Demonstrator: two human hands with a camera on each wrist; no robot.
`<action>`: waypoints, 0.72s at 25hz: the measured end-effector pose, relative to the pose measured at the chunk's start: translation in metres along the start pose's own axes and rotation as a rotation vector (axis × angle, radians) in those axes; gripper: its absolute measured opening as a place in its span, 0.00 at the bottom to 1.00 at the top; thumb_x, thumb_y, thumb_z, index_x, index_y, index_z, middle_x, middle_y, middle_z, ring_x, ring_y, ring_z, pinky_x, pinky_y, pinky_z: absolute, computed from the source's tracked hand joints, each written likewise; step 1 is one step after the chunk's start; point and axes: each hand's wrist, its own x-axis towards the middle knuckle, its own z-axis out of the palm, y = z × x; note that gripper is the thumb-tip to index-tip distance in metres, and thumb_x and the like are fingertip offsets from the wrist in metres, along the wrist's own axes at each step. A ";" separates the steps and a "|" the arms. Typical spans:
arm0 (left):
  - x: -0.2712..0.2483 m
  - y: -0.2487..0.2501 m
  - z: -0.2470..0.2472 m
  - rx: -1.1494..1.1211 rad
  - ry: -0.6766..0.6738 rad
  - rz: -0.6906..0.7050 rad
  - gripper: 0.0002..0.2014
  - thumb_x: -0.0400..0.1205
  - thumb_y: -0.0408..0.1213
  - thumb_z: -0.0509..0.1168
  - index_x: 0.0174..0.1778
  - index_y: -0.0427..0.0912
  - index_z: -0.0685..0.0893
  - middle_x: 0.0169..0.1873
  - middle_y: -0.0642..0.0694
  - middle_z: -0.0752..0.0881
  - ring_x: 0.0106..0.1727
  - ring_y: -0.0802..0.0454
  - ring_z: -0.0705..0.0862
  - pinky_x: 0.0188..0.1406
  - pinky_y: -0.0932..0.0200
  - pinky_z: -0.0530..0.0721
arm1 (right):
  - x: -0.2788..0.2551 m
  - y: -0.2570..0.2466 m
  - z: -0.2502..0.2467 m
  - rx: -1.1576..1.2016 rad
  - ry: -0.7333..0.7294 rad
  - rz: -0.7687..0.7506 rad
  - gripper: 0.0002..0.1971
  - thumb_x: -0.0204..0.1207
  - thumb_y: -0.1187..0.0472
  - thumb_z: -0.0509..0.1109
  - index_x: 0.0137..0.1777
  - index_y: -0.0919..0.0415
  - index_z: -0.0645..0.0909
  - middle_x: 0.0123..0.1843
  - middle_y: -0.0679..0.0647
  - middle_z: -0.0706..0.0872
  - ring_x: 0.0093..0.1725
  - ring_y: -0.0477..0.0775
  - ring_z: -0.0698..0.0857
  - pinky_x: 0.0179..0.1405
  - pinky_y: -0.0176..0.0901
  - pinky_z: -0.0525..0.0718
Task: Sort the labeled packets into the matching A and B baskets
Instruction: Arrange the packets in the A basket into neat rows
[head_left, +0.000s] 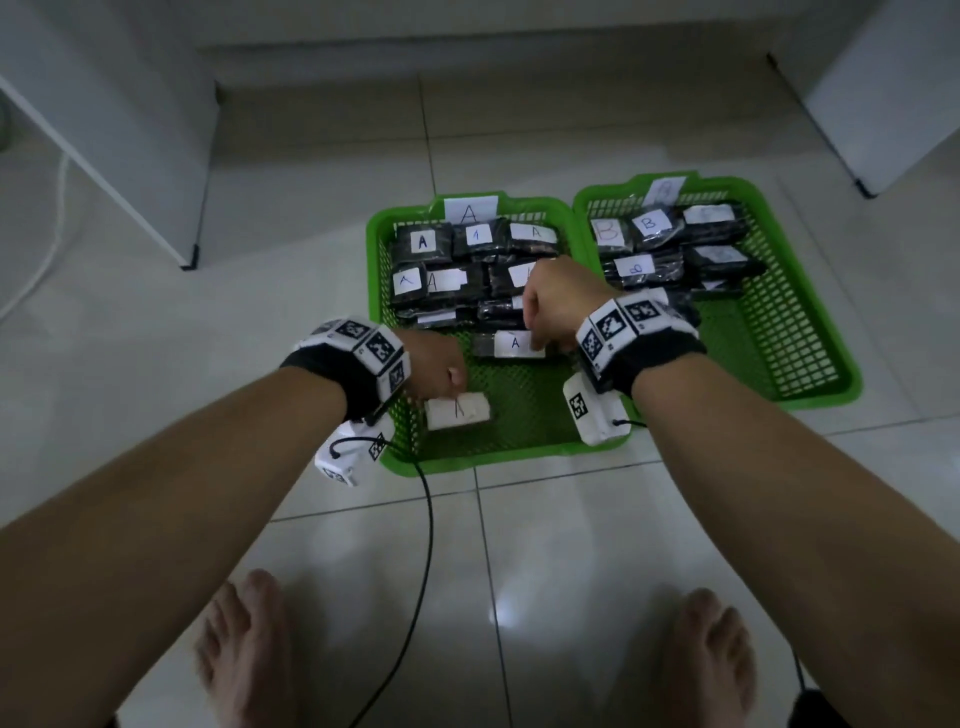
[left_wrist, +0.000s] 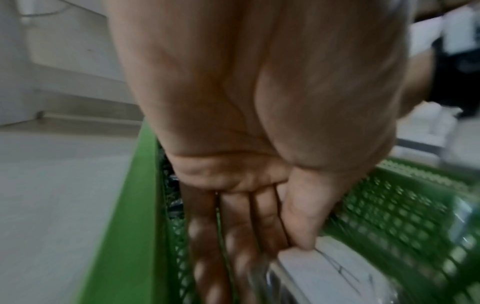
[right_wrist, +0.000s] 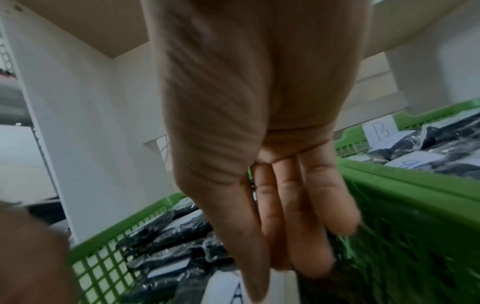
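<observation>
Two green mesh baskets sit side by side on the tiled floor: basket A (head_left: 493, 457) on the left and basket B (head_left: 727, 183) on the right. Each holds several black packets with white lettered labels. My left hand (head_left: 441, 371) reaches into the front left of basket A and pinches an A packet (head_left: 460, 411). In the left wrist view its thumb (left_wrist: 298, 226) lies on the label (left_wrist: 324, 275) and its fingers underneath. My right hand (head_left: 556, 306) pinches another A packet (head_left: 511, 344) over the middle of basket A. The right wrist view shows the thumb (right_wrist: 249, 267) on that label (right_wrist: 228, 292).
White furniture stands at the back left (head_left: 130, 130) and back right (head_left: 893, 104). A black cable (head_left: 428, 545) trails from my left wrist across the floor. My bare feet (head_left: 244, 649) are at the near edge. Basket B's near half shows bare mesh (head_left: 779, 338).
</observation>
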 end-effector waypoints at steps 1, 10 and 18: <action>-0.003 -0.002 -0.009 -0.060 0.053 -0.020 0.07 0.86 0.40 0.62 0.44 0.46 0.83 0.41 0.52 0.85 0.42 0.52 0.82 0.44 0.57 0.81 | 0.000 0.002 0.002 -0.055 -0.025 0.016 0.12 0.63 0.65 0.88 0.40 0.65 0.88 0.40 0.57 0.91 0.35 0.55 0.89 0.41 0.49 0.92; 0.004 -0.012 -0.045 -0.758 0.570 0.014 0.10 0.88 0.32 0.61 0.62 0.38 0.85 0.47 0.44 0.89 0.40 0.51 0.90 0.47 0.52 0.92 | -0.002 0.016 -0.008 0.782 -0.027 -0.069 0.33 0.64 0.80 0.81 0.68 0.60 0.81 0.54 0.63 0.90 0.48 0.65 0.93 0.43 0.61 0.94; 0.021 0.006 -0.074 -0.837 0.866 -0.004 0.12 0.87 0.40 0.63 0.51 0.40 0.91 0.42 0.44 0.92 0.38 0.48 0.90 0.43 0.52 0.91 | 0.004 0.032 -0.020 0.405 0.387 -0.251 0.24 0.59 0.61 0.90 0.56 0.55 0.91 0.48 0.45 0.87 0.46 0.47 0.84 0.48 0.42 0.82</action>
